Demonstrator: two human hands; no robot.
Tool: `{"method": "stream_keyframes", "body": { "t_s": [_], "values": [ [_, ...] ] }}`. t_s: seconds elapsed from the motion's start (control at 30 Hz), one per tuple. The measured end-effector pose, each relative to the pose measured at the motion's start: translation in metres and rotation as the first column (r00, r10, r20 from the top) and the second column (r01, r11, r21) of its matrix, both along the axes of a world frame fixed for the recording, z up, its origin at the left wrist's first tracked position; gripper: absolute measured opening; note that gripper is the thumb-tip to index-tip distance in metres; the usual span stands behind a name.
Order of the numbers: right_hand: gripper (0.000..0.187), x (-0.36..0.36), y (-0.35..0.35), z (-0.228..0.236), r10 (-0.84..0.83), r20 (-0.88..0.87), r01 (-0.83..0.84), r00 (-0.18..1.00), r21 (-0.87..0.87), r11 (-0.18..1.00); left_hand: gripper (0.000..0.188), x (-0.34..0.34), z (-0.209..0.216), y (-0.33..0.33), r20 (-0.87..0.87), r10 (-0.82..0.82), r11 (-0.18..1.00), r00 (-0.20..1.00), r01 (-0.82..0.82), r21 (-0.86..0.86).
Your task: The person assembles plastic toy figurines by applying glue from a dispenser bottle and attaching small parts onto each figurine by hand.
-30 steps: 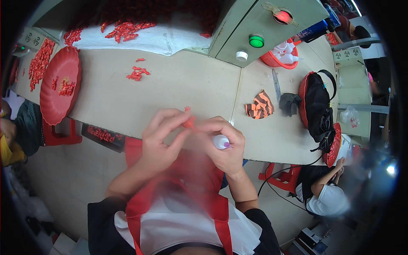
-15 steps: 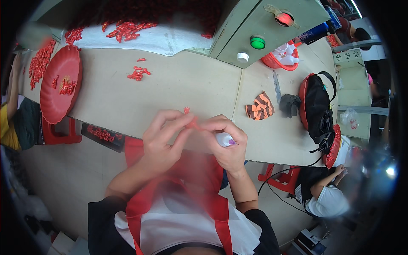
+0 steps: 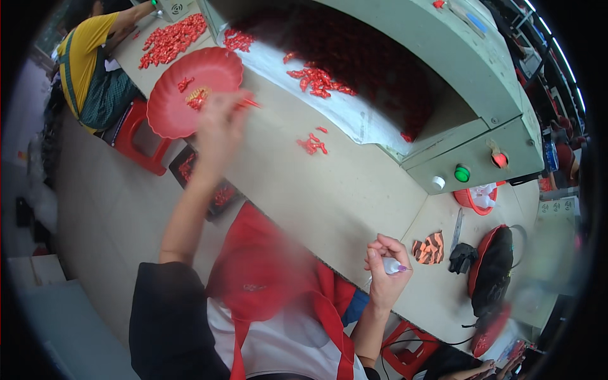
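Note:
My left hand (image 3: pixel 221 130), smeared by motion, is at the right edge of a scalloped red basin (image 3: pixel 164 104). A small red plastic piece (image 3: pixel 251 102) shows at its fingertips, too blurred to make out its shape. In the basin lies a little heap of red pieces (image 3: pixel 197 98) with something yellowish beside it. My right hand (image 3: pixel 387 285) is raised over the table's near edge, fingers curled round a small white squeeze bottle (image 3: pixel 391 265) with a purple tip.
Several red pieces (image 3: pixel 313 144) lie mid-table. A grey-green machine (image 3: pixel 456 158) with more red pieces on white cloth stands beyond. At right are a patterned cloth (image 3: pixel 429 248), a black cloth (image 3: pixel 463 257) and a black bag (image 3: pixel 493 272). A co-worker (image 3: pixel 95 69) sits far left.
My hands have parted. The left has swung left to the basin with a red piece, while the right keeps the bottle. The view has turned left.

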State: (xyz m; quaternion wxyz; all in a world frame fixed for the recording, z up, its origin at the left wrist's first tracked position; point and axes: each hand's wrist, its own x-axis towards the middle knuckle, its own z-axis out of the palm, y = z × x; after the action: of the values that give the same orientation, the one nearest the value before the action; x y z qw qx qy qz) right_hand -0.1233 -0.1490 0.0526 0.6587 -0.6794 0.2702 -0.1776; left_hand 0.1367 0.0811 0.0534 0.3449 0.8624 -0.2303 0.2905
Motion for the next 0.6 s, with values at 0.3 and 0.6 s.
{"method": "stream_keyframes", "body": {
  "t_s": [0.3,0.6],
  "values": [
    [0.023,0.019,0.004,-0.008,0.173,0.025,-0.169,0.985,-0.098,0.981,0.026,0.070,0.003,0.018,0.015,0.238,0.936,0.971,-0.233,0.263],
    [0.024,0.008,0.009,0.001,0.183,0.052,-0.164,0.982,-0.255,0.953,0.034,0.105,-0.021,-0.137,-0.302,0.134,0.953,0.944,-0.039,0.300]
  ]
}}
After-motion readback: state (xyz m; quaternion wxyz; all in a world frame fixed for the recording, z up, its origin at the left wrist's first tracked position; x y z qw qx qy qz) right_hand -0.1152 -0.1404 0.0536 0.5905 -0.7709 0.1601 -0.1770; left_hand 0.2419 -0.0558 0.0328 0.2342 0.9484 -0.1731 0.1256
